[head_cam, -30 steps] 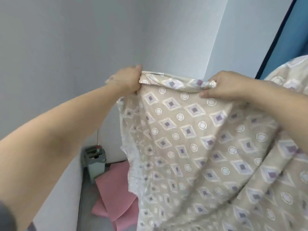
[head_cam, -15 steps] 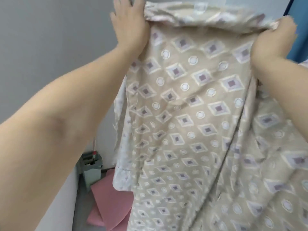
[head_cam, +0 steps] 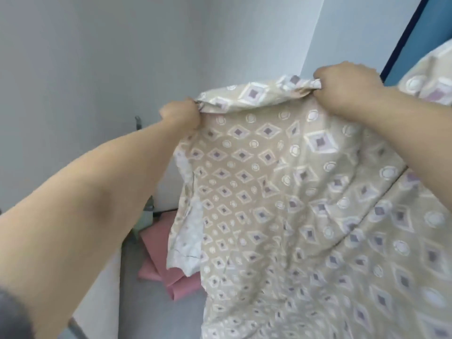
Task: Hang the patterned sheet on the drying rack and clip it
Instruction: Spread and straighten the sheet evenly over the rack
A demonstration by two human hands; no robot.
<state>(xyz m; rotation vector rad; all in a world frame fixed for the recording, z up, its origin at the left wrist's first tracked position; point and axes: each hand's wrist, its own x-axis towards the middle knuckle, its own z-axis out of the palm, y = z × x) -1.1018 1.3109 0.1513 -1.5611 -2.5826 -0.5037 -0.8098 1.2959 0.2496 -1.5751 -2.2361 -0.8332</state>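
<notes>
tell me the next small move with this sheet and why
Probably lift the top edge up and over a rack bar. Both the left hand and right hand grip the patterned sheet by its bunched top edge; no rack or clip is in view yet.

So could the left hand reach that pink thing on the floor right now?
Probably not as things stand: the left hand is raised, gripping the top edge of the patterned sheet, while the pink thing lies low on the floor, partly behind the hanging cloth.
</notes>
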